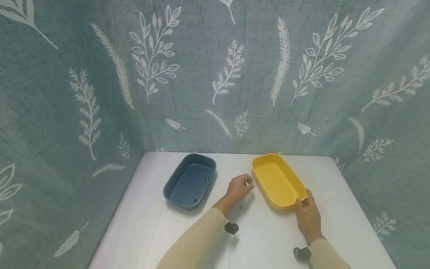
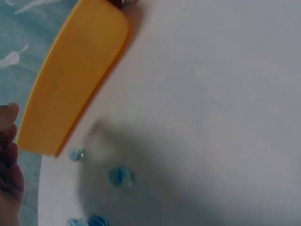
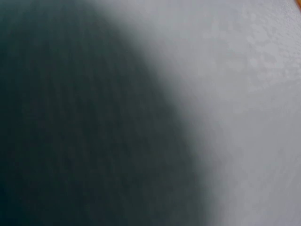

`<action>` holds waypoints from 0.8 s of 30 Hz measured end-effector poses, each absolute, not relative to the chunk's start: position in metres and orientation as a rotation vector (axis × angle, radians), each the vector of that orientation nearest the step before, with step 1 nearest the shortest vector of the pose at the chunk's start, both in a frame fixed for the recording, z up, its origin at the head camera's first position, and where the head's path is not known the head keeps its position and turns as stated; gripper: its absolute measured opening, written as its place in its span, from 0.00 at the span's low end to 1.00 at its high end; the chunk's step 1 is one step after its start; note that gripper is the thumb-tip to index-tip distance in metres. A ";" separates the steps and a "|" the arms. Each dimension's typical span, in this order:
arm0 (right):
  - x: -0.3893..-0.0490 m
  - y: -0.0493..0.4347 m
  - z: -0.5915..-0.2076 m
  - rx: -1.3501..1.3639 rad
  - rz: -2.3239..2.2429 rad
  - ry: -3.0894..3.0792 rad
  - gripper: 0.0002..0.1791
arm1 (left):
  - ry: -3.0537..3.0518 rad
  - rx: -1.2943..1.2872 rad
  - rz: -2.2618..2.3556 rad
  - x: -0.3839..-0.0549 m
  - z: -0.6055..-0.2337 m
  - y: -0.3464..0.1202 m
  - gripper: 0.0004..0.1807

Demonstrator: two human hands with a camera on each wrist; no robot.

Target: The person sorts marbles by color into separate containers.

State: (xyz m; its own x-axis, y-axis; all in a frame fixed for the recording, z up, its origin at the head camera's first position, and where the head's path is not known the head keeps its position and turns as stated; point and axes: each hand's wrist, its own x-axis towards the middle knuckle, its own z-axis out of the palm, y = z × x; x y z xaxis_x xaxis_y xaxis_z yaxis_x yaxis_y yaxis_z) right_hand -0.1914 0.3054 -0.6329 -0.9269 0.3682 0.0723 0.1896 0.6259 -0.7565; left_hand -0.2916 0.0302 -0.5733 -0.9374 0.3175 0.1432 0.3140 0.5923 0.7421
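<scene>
Yellow tray [image 1: 277,181]: positioned right of centre on the tabletop [image 1: 262,239], its near-right corner held between thumb and fingers of the right hand [image 1: 308,216]. Judged best: keep that grip light and steady; move the curled left hand [image 1: 239,187], beside the tray's left wall, without brushing the small blue pieces [image 2: 118,176]. Whether the left grip pinches anything cannot be told; the right wrist view is mostly dark blur.
</scene>
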 end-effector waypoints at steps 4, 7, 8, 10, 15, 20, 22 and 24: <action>-0.193 0.307 -0.636 -0.444 1.169 -2.619 0.38 | 2.788 0.597 1.251 -0.295 -0.571 0.041 0.08; -0.193 0.307 -0.637 -0.439 1.164 -2.614 0.38 | 2.777 0.624 1.208 -0.294 -0.568 0.049 0.10; -0.192 0.307 -0.637 -0.442 1.167 -2.612 0.38 | 2.777 0.633 1.192 -0.294 -0.567 0.051 0.11; -0.191 0.306 -0.637 -0.448 1.176 -2.612 0.38 | 2.767 0.645 1.169 -0.292 -0.564 0.055 0.12; -0.191 0.305 -0.636 -0.447 1.180 -2.616 0.38 | 2.755 0.662 1.147 -0.289 -0.559 0.061 0.11; -0.191 0.307 -0.634 -0.432 1.162 -2.603 0.38 | 2.744 0.712 1.140 -0.291 -0.557 0.067 0.11; -0.191 0.306 -0.633 -0.436 1.169 -2.604 0.38 | 2.747 0.727 1.115 -0.291 -0.557 0.069 0.11; -0.190 0.305 -0.632 -0.443 1.185 -2.611 0.38 | 2.750 0.726 1.094 -0.290 -0.557 0.070 0.11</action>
State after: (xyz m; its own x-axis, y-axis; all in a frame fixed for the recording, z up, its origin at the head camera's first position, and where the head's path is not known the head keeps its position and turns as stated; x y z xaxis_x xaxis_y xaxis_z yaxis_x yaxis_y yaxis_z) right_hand -0.1904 0.3049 -0.6321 -0.9252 0.3684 0.0912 0.1739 0.6252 -0.7608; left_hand -0.2903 0.0695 -0.5574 -0.8824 0.4627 0.0855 0.3950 0.6297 0.6689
